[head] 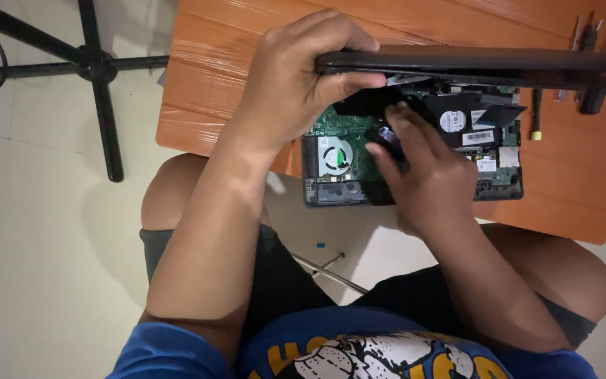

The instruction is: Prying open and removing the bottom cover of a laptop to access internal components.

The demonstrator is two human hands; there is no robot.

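Observation:
An opened laptop base (499, 182) lies on an orange wooden table (205, 77), its green circuit board and round cooling fan (336, 156) exposed. My left hand (296, 77) grips the edge of a black panel (485, 64) and holds it lifted above the base. My right hand (426, 179) reaches under the panel onto the board, its fingers around a small dark part (387, 137) that I cannot make out clearly. A black component with white labels (468, 116) lies beside the fingertips.
Several screwdrivers and small tools (587, 42) lie at the table's far right; a yellow-tipped tool (536, 112) sits beside the laptop. A black stand with spread legs (96, 67) rests on the pale floor at left. My knees are under the table's edge.

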